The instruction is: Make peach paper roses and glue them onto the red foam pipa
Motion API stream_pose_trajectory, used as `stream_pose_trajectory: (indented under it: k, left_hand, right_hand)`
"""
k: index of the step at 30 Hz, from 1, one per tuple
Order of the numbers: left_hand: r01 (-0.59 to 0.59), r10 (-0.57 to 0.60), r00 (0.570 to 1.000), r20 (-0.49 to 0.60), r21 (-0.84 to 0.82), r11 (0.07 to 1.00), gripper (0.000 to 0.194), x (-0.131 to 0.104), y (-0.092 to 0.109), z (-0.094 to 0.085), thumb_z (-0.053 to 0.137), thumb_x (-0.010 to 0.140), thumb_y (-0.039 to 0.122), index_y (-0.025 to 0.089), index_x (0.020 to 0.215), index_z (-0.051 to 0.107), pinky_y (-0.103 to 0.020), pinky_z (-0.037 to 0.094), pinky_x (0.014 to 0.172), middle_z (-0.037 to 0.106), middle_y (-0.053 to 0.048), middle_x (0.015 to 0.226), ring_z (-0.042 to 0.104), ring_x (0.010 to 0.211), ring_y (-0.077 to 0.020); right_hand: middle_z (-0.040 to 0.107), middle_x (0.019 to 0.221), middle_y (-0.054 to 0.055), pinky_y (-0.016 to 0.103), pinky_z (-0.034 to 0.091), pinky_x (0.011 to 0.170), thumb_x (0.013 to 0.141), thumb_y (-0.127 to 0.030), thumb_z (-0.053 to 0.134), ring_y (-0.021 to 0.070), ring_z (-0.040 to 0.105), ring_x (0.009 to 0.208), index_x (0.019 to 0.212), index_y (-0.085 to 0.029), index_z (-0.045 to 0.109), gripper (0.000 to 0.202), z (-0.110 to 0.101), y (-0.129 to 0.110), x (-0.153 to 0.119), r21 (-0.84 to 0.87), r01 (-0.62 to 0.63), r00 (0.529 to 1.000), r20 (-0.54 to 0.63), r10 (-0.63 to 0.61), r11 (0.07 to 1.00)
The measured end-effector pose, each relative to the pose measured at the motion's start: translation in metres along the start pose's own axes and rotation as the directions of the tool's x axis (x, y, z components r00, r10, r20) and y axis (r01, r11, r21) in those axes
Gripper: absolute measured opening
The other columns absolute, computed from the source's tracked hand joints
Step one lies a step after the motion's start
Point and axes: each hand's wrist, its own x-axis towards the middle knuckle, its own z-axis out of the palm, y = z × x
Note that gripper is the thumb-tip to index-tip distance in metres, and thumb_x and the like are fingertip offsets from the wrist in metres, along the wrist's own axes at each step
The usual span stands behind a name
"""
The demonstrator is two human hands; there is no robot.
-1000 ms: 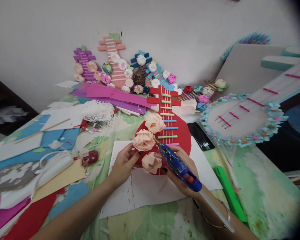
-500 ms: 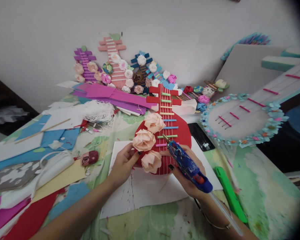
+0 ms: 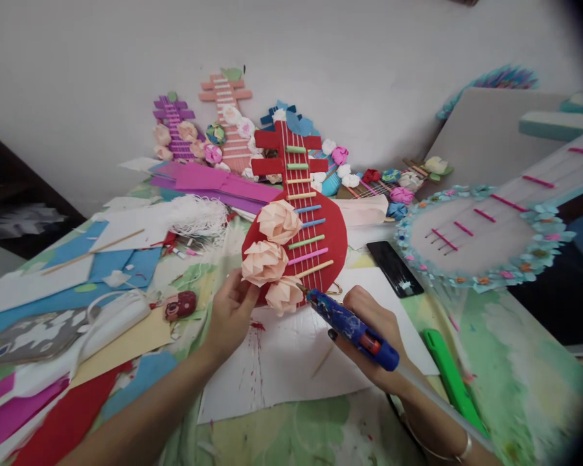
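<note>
My left hand (image 3: 232, 314) grips the lower left edge of a red paper lute (image 3: 333, 230), which is tilted up over a white sheet (image 3: 291, 372). Three peach paper flowers (image 3: 265, 263) run down the lute's left side, and coloured sticks cross its white strings. Wrapped round a blue glue gun (image 3: 352, 327) is my right hand (image 3: 376, 333); the gun's tip is close to the lowest flower, and whether they touch I cannot tell. A gold-coloured loop (image 3: 336, 288) shows at the lute's lower right edge.
Behind, decorated paper instruments (image 3: 230, 123) lean on the wall. A black phone (image 3: 395, 268) and a green cutter (image 3: 454, 382) lie to the right, below a larger flower-rimmed instrument (image 3: 486, 236). Paper sheets, white string (image 3: 199, 215) and a patterned phone case (image 3: 32, 338) cover the left.
The red lute has been raised and shifted left, standing more upright. My right hand has come away from its lower edge, and the glue gun's tip has moved down and left.
</note>
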Motion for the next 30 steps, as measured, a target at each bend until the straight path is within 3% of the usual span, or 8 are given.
stream_pose_trajectory:
  k: [15, 30]
  left_hand:
    - [-0.009, 0.008, 0.999, 0.032, 0.032, 0.999, 0.039, -0.0005, 0.0006, 0.0003, 0.065, 0.078, 0.042, 0.014, 0.104, 0.056, -0.03, 0.058, 0.072, 0.069, -0.01, 0.1, 0.068, 0.086, -0.0204]
    - [-0.035, 0.034, 0.999, 0.017, 0.046, 0.998, 0.039, -0.0008, -0.0001, -0.0008, 0.065, 0.078, 0.043, 0.014, 0.104, 0.058, -0.03, 0.058, 0.073, 0.068, -0.01, 0.1, 0.067, 0.087, -0.0208]
  right_hand:
    - [0.053, 0.072, 0.003, 0.032, 0.038, 0.06, 0.078, -0.018, 0.056, 0.0207, 0.051, 0.076, 0.079, -0.023, 0.047, 0.01, 0.0018, -0.0044, 0.0065, -0.081, 0.057, 0.997, 0.064, -0.052, 0.995]
    - [0.055, 0.075, 0.004, 0.03, 0.041, 0.061, 0.078, -0.021, 0.055, 0.0194, 0.053, 0.073, 0.082, -0.022, 0.049, 0.007, 0.0013, -0.0011, 0.0032, -0.137, 0.008, 0.997, 0.078, 0.002, 0.991]
